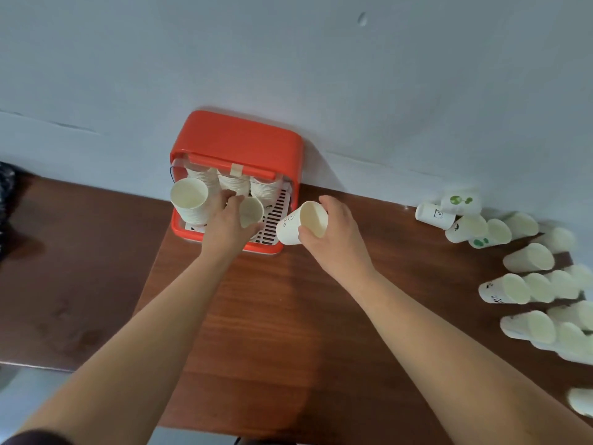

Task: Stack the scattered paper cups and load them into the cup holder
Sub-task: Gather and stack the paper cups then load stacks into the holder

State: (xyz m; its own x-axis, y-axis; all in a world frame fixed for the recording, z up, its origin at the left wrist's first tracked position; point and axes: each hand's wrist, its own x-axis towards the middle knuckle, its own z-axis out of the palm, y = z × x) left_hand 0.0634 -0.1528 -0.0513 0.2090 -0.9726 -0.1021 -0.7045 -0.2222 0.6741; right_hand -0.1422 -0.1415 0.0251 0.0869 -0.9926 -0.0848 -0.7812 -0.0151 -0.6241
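Observation:
An orange cup holder point(239, 139) stands against the wall with its front flap raised. Inside it are three stacks of white paper cups point(263, 187); the left stack point(189, 197) leans out toward me. My left hand point(226, 220) reaches into the holder and grips a single cup point(252, 211), open end toward me, over the white slotted floor point(276, 216). My right hand point(333, 232) holds another white cup point(301, 223) on its side just right of the holder's front.
Several loose paper cups point(526, 284) lie on their sides on the brown wooden table point(272, 316) at the far right, some printed with green dots or small faces. A pale wall point(353, 75) rises behind the holder. A dark object point(6, 187) sits at the left edge.

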